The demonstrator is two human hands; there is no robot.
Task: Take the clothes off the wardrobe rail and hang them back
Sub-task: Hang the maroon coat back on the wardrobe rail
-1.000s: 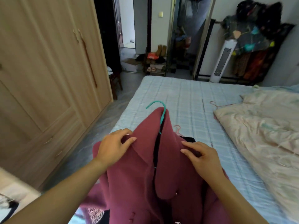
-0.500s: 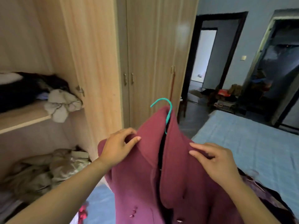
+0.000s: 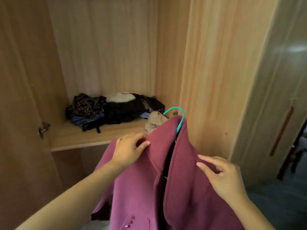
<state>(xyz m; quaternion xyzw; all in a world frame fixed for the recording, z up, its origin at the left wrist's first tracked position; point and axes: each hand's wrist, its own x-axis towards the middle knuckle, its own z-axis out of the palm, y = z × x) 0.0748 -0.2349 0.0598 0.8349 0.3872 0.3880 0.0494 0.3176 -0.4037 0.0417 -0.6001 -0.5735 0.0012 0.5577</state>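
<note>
L hand (image 3: 127, 151) grips magenta coat (image 3: 149, 196) at collar, R hand (image 3: 224, 178) pinches opp. shoulder; coat hangs betw. them, in front of wardrobe shelf (image 3: 74, 138). Teal hanger hook (image 3: 180, 113) stands above both grips, approx. midway, opening leftward. Rail not in view, prob. overhead.

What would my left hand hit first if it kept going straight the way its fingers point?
Your left hand grips the maroon coat, so its raised collar comes first; beyond that likely the teal hanger, though depth is unclear.
</note>
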